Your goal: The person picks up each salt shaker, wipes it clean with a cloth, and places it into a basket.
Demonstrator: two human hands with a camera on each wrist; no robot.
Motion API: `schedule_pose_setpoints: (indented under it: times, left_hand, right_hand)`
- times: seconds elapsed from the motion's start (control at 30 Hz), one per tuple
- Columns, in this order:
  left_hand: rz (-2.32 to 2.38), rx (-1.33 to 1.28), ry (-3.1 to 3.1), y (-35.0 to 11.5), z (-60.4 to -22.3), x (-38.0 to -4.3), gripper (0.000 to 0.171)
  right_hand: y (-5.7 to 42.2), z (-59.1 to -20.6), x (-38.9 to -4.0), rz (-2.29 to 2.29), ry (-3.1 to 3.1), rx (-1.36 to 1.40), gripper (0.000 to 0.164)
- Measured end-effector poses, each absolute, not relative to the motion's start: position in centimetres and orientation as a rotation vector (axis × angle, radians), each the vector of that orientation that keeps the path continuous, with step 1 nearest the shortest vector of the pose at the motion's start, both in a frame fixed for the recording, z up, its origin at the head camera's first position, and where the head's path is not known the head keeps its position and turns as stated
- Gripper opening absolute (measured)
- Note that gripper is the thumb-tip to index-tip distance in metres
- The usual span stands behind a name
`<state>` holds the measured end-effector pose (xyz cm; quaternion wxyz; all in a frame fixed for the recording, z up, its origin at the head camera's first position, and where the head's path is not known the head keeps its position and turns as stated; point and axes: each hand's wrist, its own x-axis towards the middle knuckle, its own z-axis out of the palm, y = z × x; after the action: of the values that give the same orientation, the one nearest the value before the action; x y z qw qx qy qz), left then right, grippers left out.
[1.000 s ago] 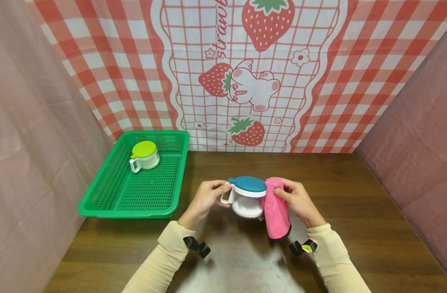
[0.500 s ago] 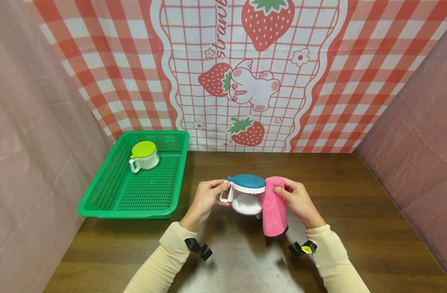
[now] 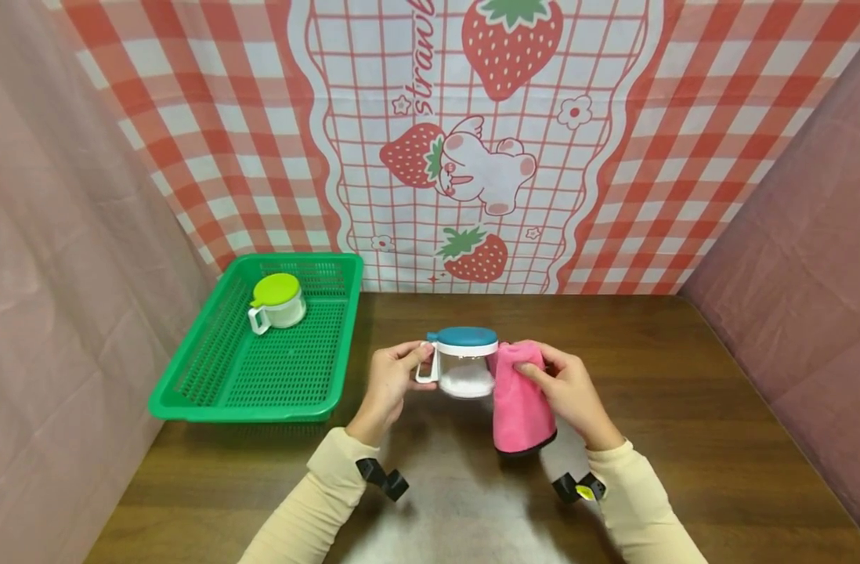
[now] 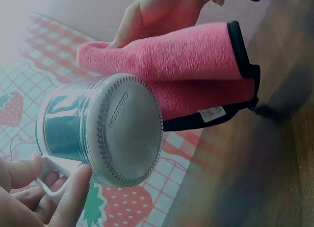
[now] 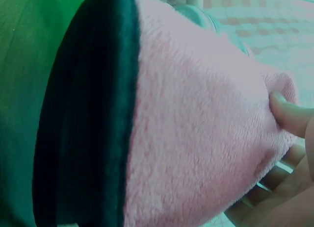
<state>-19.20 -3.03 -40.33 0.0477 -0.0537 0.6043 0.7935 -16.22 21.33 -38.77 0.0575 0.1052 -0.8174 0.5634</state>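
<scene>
My left hand (image 3: pixel 389 389) grips the white handle of a clear seasoning jar (image 3: pixel 467 374) with a blue lid, held up above the table. White contents show low inside the jar. In the left wrist view the jar's round ridged base (image 4: pixel 131 131) faces the camera, and fingers curl through the handle. My right hand (image 3: pixel 569 388) pinches a folded pink cloth (image 3: pixel 522 407) with black edging, thumb in front. The cloth hangs right beside the jar and overlaps its right side. In the right wrist view the cloth (image 5: pixel 196 124) hides most of the jar.
A green perforated basket (image 3: pixel 282 411) stands on the wooden table (image 3: pixel 691 439) to the left. Inside it sits a similar jar with a lime-green lid (image 3: pixel 276 290). A strawberry-print checked curtain (image 3: pixel 472 157) hangs behind, with pink drapes (image 3: pixel 803 258) at the sides.
The jar in my left hand has shifted a little up and left and now stands more level. The pink cloth has swung slightly left, spreading wider at its lower end.
</scene>
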Motion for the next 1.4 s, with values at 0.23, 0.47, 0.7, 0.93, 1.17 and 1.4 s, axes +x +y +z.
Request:
schedule_pose_setpoints:
  times: [0.23,0.47,0.7,0.93,1.17,1.4]
  left_hand:
    - [2.393,-0.118,1.855,-2.9,-40.6,-19.1,0.030]
    - [2.371,-0.061,1.855,-2.9,-40.7,-19.0,0.029]
    - [2.315,-0.005,1.871,-3.1,-40.7,-19.0,0.027]
    - [2.246,0.107,1.868,-3.3,-40.8,-19.0,0.030]
    - [2.163,0.292,1.871,-3.6,-40.9,-18.8,0.032]
    - [2.148,0.339,1.857,-3.2,-41.0,-18.6,0.034]
  right_hand:
    - [20.1,-37.9,-15.5,1.648,-2.495,0.254,0.031]
    - [20.6,-38.9,-16.4,1.678,-2.501,0.238,0.033]
    - [21.5,-39.1,-17.1,1.856,-2.530,0.194,0.036]
    - [22.3,-39.7,-17.7,2.031,-2.498,0.199,0.041]
    - [23.0,-39.5,-18.0,2.129,-2.478,0.448,0.036]
    - [23.3,-39.5,-18.1,2.191,-2.465,0.502,0.034]
